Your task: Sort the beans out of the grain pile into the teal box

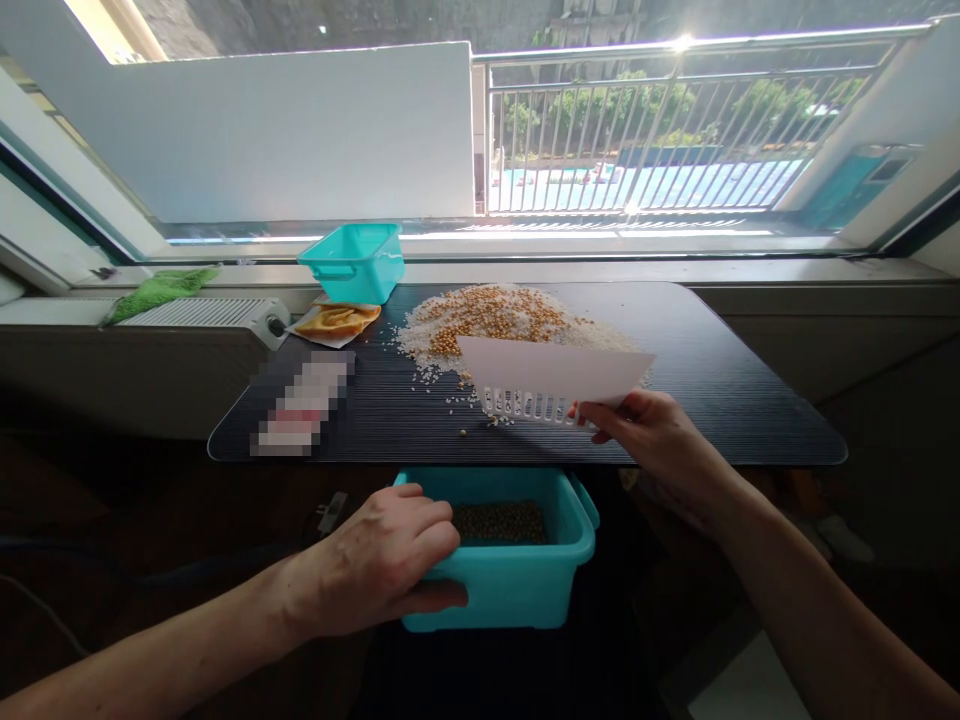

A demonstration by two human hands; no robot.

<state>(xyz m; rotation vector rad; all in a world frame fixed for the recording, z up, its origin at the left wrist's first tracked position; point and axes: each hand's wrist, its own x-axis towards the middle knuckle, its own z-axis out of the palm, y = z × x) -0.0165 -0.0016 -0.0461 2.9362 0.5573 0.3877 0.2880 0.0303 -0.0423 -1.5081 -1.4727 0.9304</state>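
My left hand [409,545] is closed over the left rim of a turquoise plastic tub [499,585], its thumb against the outer wall. Dark, round grains or beans [506,522] lie in the bottom of that tub, which sits at the near edge of the table. With my right hand [637,420] I pinch the right end of a white sheet [555,370] that has a row of slots along its lower side. The sheet is above the near part of a pile of white rice-like grains and yellow-brown beans [495,315], hiding some of it.
A second turquoise tub [352,262] stands at the table's back left, by an orange-yellow packet [337,320]. A blurred-out item [304,405] lies on the dark table [720,380]. A green cloth [161,290] rests on the radiator [210,315]. The window is behind.
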